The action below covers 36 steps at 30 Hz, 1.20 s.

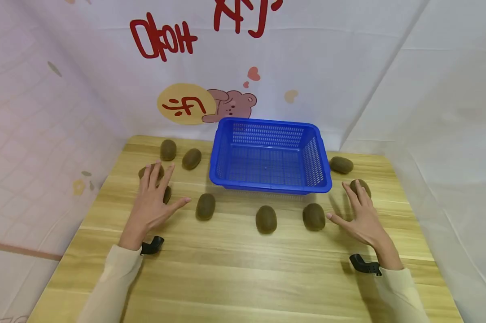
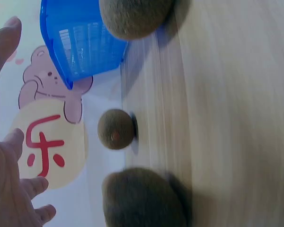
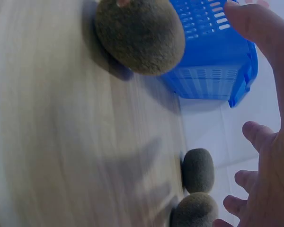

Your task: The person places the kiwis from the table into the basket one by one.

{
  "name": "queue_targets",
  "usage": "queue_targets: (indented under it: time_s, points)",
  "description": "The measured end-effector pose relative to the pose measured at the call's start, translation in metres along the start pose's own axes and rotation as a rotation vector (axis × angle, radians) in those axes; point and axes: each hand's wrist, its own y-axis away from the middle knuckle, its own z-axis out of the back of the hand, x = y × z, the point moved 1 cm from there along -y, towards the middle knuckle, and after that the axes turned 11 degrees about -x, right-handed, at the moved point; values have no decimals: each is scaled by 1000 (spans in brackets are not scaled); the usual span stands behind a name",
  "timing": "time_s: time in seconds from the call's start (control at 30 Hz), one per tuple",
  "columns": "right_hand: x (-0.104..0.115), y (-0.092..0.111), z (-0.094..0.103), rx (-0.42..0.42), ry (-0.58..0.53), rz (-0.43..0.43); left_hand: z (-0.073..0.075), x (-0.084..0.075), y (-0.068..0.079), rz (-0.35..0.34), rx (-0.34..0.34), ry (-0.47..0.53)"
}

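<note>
My left hand (image 1: pixel 151 206), fingers spread, is held above the left of the table and holds nothing. Beneath its fingers a brown kiwi (image 1: pixel 142 172) is partly covered, and another kiwi (image 1: pixel 168 194) peeks out between thumb and forefinger. Over on the right, my right hand (image 1: pixel 361 222) also has its fingers extended and grips nothing. A kiwi (image 1: pixel 367 188) lies partly hidden behind its fingertips; the thumb points toward a further kiwi (image 1: pixel 313 217). In the right wrist view, a gap separates the fingers from the two far kiwis (image 3: pixel 199 170).
A blue plastic basket (image 1: pixel 271 185) with nothing in it stands at the back middle. Other kiwis lie around it: two back left (image 1: pixel 168 150), one front left (image 1: pixel 205 207), one in front (image 1: pixel 266 219), one at its right (image 1: pixel 341 164). Behind rises a printed white cloth (image 1: pixel 307 58).
</note>
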Motion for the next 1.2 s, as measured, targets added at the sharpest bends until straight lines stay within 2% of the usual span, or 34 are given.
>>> queue_targets:
  time_s: [0.23, 0.47, 0.73, 1.03, 1.2]
  points:
    - [3, 3, -11, 42, -69, -23, -11, -14, -7, -54, -16, 23]
    - [10, 7, -20, 74, -101, -35, -17, -34, -14, -78, 10, 107]
    - [16, 11, -33, 76, -152, 7, -25, -51, -22, -135, -23, 153]
    - [25, 12, -42, 46, -182, 85, -36, -67, -31, -252, -97, 167]
    - [28, 11, -44, 49, -172, 99, -43, -77, -36, -283, -93, 175]
